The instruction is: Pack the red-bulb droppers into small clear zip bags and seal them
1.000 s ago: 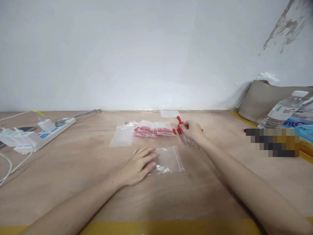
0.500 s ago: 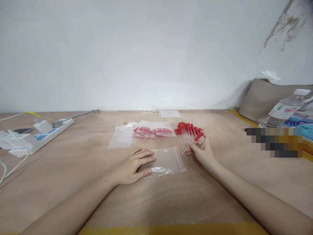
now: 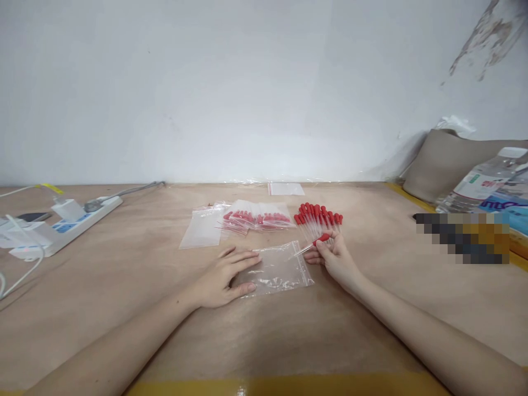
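Note:
My left hand (image 3: 225, 275) lies flat, fingers spread, on the left end of a clear zip bag (image 3: 280, 269) on the wooden table. My right hand (image 3: 335, 257) pinches one red-capped glass dropper (image 3: 315, 242) at the bag's right opening, tip pointing left toward the bag. Just beyond that hand lies a loose row of several red-capped droppers (image 3: 318, 216). Filled bags of droppers (image 3: 258, 217) are stacked farther back in the middle, with an empty bag (image 3: 201, 230) to their left and another empty bag (image 3: 286, 188) by the wall.
A white power strip (image 3: 68, 223) with chargers and cables sits at the far left. At the right edge are a water bottle (image 3: 478, 184), a beige pouch (image 3: 445, 159) and a blurred patch. Yellow tape runs along the table's near edge (image 3: 264, 385).
My right hand drew back from the dropper pile with one dropper and brought it down to the bag's opening. The left hand stayed flat on the bag.

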### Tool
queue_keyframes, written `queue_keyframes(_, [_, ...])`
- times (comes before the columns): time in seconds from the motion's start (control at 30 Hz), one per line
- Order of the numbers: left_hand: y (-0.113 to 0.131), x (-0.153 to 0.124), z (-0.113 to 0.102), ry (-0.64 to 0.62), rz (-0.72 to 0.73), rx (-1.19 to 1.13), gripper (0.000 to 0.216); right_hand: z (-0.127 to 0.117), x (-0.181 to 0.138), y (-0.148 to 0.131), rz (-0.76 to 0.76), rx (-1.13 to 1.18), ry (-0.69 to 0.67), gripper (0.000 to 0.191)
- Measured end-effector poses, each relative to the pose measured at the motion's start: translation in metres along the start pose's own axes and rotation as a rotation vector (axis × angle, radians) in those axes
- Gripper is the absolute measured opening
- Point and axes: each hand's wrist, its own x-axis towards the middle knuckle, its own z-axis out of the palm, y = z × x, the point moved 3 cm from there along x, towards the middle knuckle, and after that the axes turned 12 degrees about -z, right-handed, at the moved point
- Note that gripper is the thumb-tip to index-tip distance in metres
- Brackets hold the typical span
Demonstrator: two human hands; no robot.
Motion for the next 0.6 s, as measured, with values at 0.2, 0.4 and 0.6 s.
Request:
queue_keyframes(0.2, [0.0,0.0,0.0,0.009,0.001,-0.021,0.057,-0.009,-0.002,-0.004,0.092,-0.119,-0.33,0.044])
queue_keyframes(0.4, [0.0,0.001,0.0,0.004,-0.004,-0.01,0.056,-0.004,-0.003,-0.006,-0.029,-0.103,-0.417,0.031])
queue_keyframes(0.6, [-0.001,0.001,0.001,-0.01,0.002,-0.016,0.055,0.007,-0.009,-0.01,-0.021,0.028,-0.531,0.028])
